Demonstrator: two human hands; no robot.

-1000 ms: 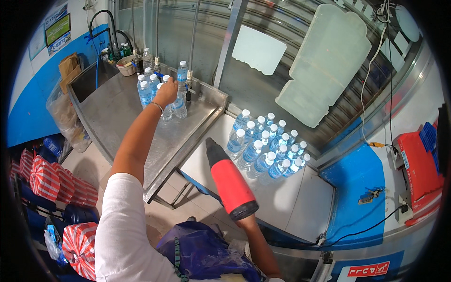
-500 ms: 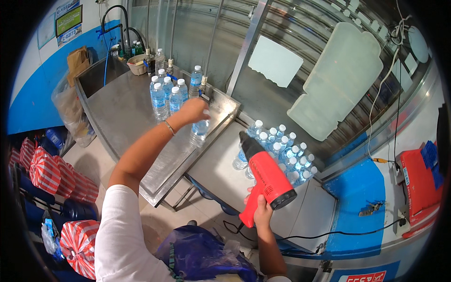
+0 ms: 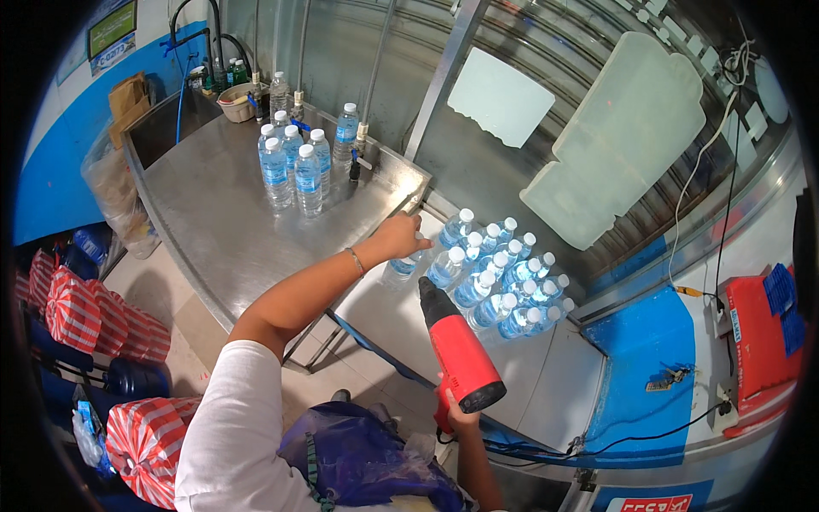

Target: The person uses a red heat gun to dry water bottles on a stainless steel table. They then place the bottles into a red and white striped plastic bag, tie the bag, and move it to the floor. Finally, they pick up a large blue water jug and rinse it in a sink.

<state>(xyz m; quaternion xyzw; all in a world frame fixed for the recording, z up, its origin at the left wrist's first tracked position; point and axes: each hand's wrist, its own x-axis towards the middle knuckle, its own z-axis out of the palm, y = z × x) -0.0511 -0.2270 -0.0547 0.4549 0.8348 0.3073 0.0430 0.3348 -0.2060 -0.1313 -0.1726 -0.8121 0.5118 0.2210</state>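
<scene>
My left hand (image 3: pixel 397 236) grips a clear water bottle (image 3: pixel 398 271) by its top, over the left end of the white tiled counter. The bottle stands roughly upright, close to a cluster of capped, blue-labelled bottles (image 3: pixel 499 300). In my right hand (image 3: pixel 461 415) is a red heat gun (image 3: pixel 463 354), held by its handle. Its black nozzle points up and to the left, beside those bottles. On the steel sink table (image 3: pixel 230 230) stands another group of water bottles (image 3: pixel 293 171).
A black power cord (image 3: pixel 631 441) runs to an outlet (image 3: pixel 725 411) at the right. Taps (image 3: pixel 358 162) line the sink table's back edge. A tan bucket (image 3: pixel 241 104) sits by the basin. Red-and-white striped bundles (image 3: pixel 94 311) lie at left. A red case (image 3: pixel 759 341) hangs at right.
My left hand has carried the bottle from the steel table rightward to the white counter. The heat gun has moved slightly down and left, its nozzle lower. The view has shifted slightly.
</scene>
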